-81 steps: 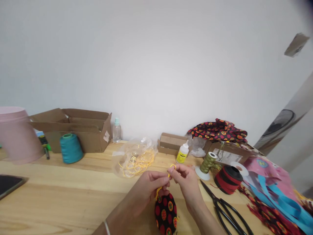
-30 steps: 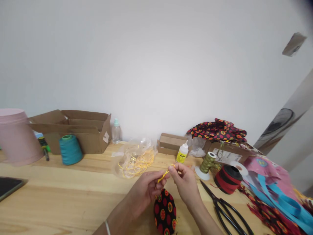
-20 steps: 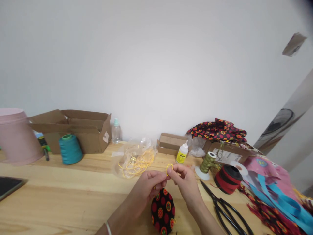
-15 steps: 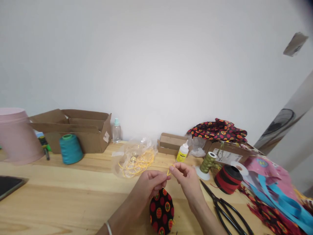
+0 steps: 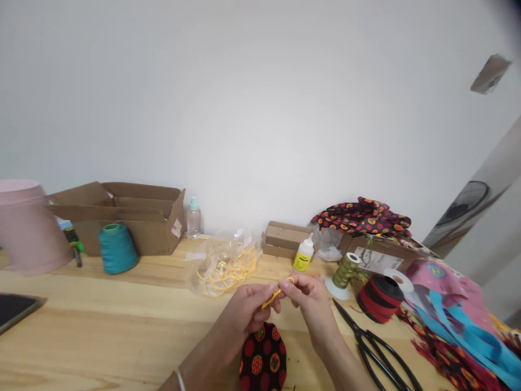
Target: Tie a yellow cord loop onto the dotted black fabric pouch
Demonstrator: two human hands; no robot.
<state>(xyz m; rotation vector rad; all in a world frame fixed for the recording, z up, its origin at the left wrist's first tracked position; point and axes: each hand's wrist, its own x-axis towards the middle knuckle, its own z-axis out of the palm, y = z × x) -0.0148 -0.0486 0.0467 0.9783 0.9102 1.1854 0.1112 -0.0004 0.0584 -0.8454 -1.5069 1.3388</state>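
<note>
A short yellow cord is stretched between my two hands. My left hand pinches it with thumb and fingers, and my right hand pinches its upper end close by. Just below my left hand hangs or lies a rounded black fabric piece with red and orange flower dots; its lower edge leaves the view. Whether the cord joins this piece is hidden by my fingers. To the right of my right forearm lie black scissors.
Behind my hands are a plastic bag of yellow cord and a glue bottle. Thread spools, a red-black roll and blue ribbon crowd the right. Leftward stand a teal thread cone, a cardboard box, a pink bin and a phone.
The fabric piece has shifted slightly down and left. The yellow cord, looped up between my fingers before, now runs slanted between both hands, which stay close together.
</note>
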